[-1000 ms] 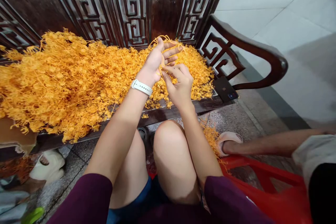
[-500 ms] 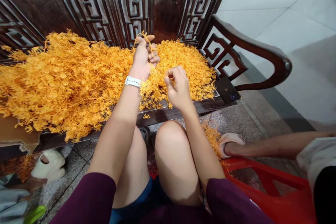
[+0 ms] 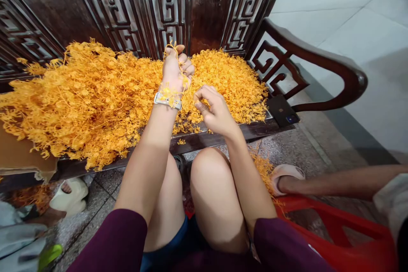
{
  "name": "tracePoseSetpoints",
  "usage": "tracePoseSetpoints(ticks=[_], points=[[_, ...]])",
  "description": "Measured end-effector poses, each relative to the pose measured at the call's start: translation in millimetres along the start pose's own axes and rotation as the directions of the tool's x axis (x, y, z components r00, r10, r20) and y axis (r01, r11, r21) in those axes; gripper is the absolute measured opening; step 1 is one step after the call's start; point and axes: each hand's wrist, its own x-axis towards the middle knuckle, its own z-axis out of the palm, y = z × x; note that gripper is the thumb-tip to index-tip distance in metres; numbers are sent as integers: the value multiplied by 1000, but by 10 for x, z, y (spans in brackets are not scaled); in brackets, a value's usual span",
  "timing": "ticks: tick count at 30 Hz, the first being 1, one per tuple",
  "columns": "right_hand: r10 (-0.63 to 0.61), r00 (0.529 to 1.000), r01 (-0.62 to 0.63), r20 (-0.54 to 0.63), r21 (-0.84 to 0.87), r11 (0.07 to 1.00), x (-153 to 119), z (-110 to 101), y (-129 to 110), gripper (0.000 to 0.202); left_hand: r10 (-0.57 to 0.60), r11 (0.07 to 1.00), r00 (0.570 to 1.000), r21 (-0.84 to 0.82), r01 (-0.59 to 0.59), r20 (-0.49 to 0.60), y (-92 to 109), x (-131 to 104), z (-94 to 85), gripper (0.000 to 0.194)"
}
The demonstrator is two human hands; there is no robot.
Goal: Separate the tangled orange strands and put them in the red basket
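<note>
My left hand (image 3: pixel 174 70) is raised over the dark wooden bench, fingers curled around an orange stringy piece (image 3: pixel 179 64) that loops above the thumb. Frilly orange ends dangle by its wrist, across the pale watch strap (image 3: pixel 161 99). Lower and to the right, my right hand (image 3: pixel 214 108) has thumb and fingertips pinched together; I cannot make out what is between them. Behind and around both hands lies a large heap of orange stringy pieces (image 3: pixel 92 102) with thin stems and branching ends. Its right part (image 3: pixel 229 80) is flatter.
A black phone (image 3: pixel 282 110) lies at the bench's right end, below the curved armrest (image 3: pixel 321 57). Cardboard (image 3: pixel 25 155) leans at the left. Other people's feet in pale slippers (image 3: pixel 70 197) show on both sides. A red plastic stool (image 3: pixel 338 225) stands at lower right.
My right hand has moved slightly left, closer to my left wrist. The frilly ends have swung left onto the watch strap, and the left fingers are curled tighter. The view has shifted slightly.
</note>
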Motion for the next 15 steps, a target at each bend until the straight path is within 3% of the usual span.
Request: tracePoseSetpoints(ticks=[4,7,10,13,15], points=[[-42,998,40,39,58,998,-28,-17,-65,14,10,999,1000,-39,-11,-28,65,42,-36,49],[-130,973,72,191,287,955,-144,-22,-171,21,103,970,989,-208,-123,-108,288,55,-131,52],[-145,945,-10,294,467,884,-262,-38,-259,29,137,933,969,-301,-196,-206,504,83,-303,56],[-47,969,-116,242,618,778,-275,-65,-232,25,112,958,965,-234,-168,-236,540,116,-414,58],[148,986,-158,76,710,686,-223,-78,-142,27,126,979,970,-130,-155,-209,479,139,-413,58]])
